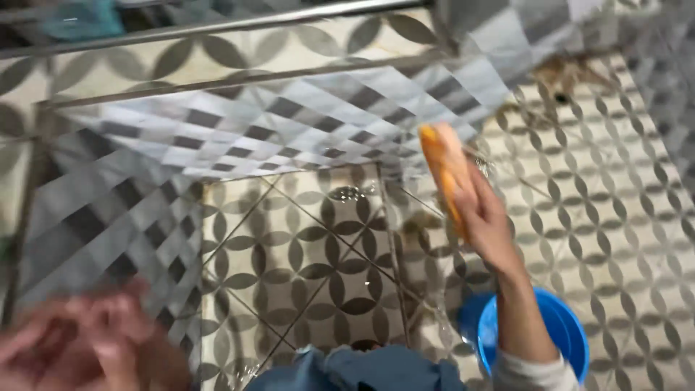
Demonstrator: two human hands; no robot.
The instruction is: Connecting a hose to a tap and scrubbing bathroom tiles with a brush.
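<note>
My right hand [486, 221] is raised over the wet tiled floor and grips an orange sponge [443, 168], which sticks up past my fingers near the edge of the grey checkered step. Below that forearm stands a blue bucket [568, 334]. My left hand [87, 340] is at the lower left, badly blurred, with its fingers spread near the checkered wall; I see nothing in it.
A sunken floor section with petal-pattern tiles [311, 253] lies between checkered tiled walls [239, 130]. Metal rails [217, 29] run across the top. A drain area with brown grime [561, 80] sits at the upper right. My blue-clothed knees [355, 369] are at the bottom.
</note>
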